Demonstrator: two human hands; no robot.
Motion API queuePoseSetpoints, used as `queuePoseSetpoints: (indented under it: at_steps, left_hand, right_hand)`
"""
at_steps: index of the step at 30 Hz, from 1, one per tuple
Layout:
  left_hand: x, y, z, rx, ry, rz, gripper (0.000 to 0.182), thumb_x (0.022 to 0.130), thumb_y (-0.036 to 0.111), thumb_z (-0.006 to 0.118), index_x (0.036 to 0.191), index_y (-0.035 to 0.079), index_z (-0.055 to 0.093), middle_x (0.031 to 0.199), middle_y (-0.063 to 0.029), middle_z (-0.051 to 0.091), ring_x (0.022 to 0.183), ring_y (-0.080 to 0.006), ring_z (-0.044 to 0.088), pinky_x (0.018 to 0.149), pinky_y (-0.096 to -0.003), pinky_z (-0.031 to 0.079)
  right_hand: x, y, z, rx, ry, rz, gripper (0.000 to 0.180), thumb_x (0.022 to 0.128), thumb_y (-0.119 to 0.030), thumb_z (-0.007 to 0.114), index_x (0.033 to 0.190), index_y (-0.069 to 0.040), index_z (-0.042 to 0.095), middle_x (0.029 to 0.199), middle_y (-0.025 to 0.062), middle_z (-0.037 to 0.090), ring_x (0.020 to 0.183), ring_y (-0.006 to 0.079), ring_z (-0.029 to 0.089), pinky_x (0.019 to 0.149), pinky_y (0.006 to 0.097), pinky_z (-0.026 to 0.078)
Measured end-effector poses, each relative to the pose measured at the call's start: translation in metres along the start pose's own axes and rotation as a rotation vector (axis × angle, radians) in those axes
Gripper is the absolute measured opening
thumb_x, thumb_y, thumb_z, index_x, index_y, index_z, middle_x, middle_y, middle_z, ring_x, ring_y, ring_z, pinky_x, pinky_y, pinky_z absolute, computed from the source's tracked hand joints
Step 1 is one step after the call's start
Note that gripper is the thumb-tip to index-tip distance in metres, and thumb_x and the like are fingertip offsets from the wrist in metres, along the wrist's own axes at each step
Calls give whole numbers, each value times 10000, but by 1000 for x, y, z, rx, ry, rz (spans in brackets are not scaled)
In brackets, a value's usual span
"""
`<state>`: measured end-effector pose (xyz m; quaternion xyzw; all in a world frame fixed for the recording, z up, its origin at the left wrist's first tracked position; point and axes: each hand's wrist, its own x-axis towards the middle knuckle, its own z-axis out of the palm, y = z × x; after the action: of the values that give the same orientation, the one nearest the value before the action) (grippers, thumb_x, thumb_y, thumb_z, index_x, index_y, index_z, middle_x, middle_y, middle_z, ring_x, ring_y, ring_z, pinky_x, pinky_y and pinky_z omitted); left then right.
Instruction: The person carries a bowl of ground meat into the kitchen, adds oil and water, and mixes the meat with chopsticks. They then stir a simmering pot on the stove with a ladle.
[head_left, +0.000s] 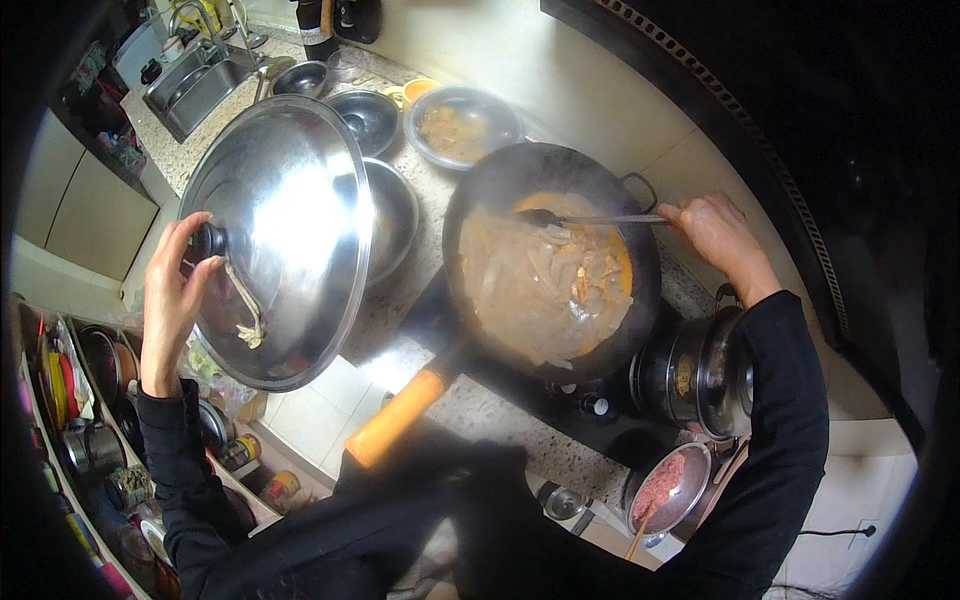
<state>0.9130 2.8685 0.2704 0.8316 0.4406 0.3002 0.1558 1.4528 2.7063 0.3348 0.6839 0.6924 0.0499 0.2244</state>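
My left hand (176, 281) grips the black knob of a large domed steel lid (300, 202), held up to the left of the wok. A knotted cord (246, 304) hangs from that knob. In my right hand (712, 229) is the handle of a long metal spatula (615, 220), whose dark head dips into the food. The dark wok (555, 169) sits on the stove, its wooden handle (397, 416) pointing towards me. Broad pale strips and orange-brown pieces in broth (532, 292) fill it, and steam rises.
Beyond the wok stands a clear lidded bowl (461, 124) beside several steel bowls (366, 120). A steel pot (694, 375) is right of the wok. Nearer me, a steel bowl holds raw minced meat (664, 480) with chopsticks. A sink (199, 94) lies far left; crowded shelves (82, 420) stand lower left.
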Motion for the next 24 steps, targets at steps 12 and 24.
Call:
queuePoseSetpoints:
  at_steps: [12,24]
  left_hand:
    - [7,5,4,-34,-19,2,449,757,-47,658,1189,28,564,985,-77,567,787,-163,538,696,-268,449]
    - [20,-17,11,-108,-38,132,444,756,-20,667,1185,34,568,965,-79,566,771,-171,548,705,-282,461]
  right_hand:
    - [-93,-28,-57,-14,196,264,183,799,-93,648,978,-80,682,765,142,649,723,314,642,663,410,502]
    - [-157,-153,-92,-149,41,169,241,781,-161,653,1020,-133,668,723,92,599,661,267,616,595,381,464]
